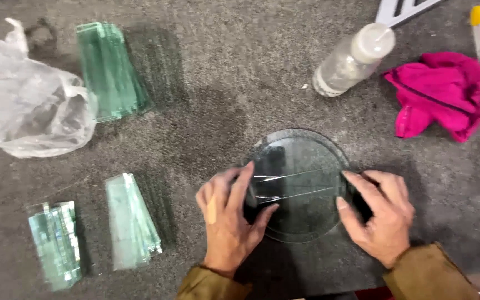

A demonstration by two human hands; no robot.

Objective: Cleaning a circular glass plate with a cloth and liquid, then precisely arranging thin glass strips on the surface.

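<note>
Round glass disc (301,186) lying flat on the grey felt worktop (223,111), near its front edge; our left hand (230,214) and right hand (379,214) press spread fingers on opposite rims, grasping nothing; we judge even, light pressure keeps it from sliding.
</note>
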